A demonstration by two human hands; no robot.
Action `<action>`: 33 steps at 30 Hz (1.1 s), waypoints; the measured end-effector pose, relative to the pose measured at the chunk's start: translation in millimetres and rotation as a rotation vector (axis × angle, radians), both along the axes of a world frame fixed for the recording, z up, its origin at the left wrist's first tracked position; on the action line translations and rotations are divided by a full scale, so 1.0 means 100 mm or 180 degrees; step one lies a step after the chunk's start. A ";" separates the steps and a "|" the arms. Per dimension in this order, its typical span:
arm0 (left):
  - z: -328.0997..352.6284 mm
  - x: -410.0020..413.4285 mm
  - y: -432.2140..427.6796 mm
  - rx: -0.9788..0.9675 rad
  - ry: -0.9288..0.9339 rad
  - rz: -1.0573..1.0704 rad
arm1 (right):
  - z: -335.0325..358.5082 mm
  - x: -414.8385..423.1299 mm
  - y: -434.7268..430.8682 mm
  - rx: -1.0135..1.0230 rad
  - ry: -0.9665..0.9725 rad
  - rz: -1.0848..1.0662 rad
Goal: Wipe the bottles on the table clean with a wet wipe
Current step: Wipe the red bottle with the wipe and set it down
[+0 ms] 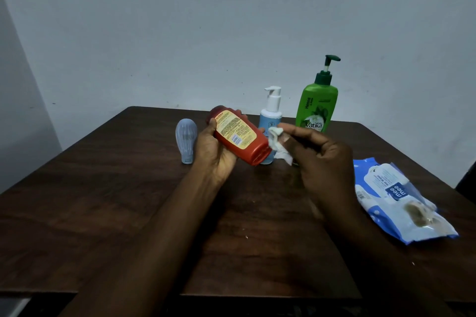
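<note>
My left hand (215, 154) grips a red bottle (238, 136) with a yellow label, tilted above the dark wooden table (128, 201). My right hand (322, 159) pinches a crumpled white wet wipe (279, 145) against the bottle's lower end. Behind them stands a light blue pump bottle (270, 116), partly hidden by the red bottle and the wipe. A green pump bottle (318, 105) stands upright at the back right. A small pale blue bottle (186, 140) stands cap-down to the left of my left hand.
An opened blue and white pack of wet wipes (396, 198) lies on the table at the right, near the edge. A pale wall rises right behind the table's far edge. The table's front edge runs just below my forearms.
</note>
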State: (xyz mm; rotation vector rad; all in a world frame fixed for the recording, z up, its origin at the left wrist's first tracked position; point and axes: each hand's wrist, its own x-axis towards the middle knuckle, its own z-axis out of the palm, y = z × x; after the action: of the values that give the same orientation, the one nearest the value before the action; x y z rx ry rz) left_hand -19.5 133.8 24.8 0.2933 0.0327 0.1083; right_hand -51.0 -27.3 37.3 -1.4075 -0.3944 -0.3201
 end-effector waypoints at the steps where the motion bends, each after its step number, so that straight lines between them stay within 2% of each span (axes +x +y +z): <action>1: -0.01 0.00 0.00 0.0030 -0.0060 -0.0039 | 0.01 0.01 -0.03 0.0331 0.0224 0.0121; 2: 0.00 0.00 0.00 0.0077 -0.0110 -0.0069 | 0.02 0.01 -0.06 0.0477 0.0299 0.0147; 3: 0.00 0.00 0.00 0.0113 -0.0164 -0.0085 | 0.01 0.02 -0.10 0.0340 0.0206 0.0051; 7: -0.03 0.03 -0.01 0.0488 -0.0388 -0.0066 | -0.13 0.00 -0.17 -0.1680 -0.0869 -0.0516; 9: -0.05 0.05 0.01 0.0763 -0.0449 -0.0044 | -0.20 0.02 -0.16 -0.2066 -0.1079 -0.0521; 15: -0.05 0.01 -0.04 0.1662 -0.0578 -0.0120 | -0.18 0.26 -0.10 -0.1939 -0.1189 -0.0468; 19: -0.09 0.04 -0.08 0.2096 -0.0598 -0.0190 | -0.03 0.49 -0.02 -0.1901 -0.1511 -0.0770; 26: -0.09 0.03 -0.08 0.2157 -0.0629 -0.0186 | 0.22 0.69 0.15 -0.1679 -0.2050 -0.0895; 30: -0.07 0.01 -0.06 0.2149 -0.0662 -0.0200 | 0.18 0.66 0.21 -0.1969 -0.2394 -0.0824; 33: -0.08 0.01 -0.05 0.2066 -0.0692 -0.0243 | 0.03 0.56 0.23 -0.2445 -0.2645 -0.0635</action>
State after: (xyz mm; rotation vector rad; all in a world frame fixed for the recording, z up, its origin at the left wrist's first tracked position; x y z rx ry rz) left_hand -18.7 129.0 16.7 0.9284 -0.2339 0.0716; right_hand 5.5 -4.6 40.6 -2.0273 -1.1450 -1.0030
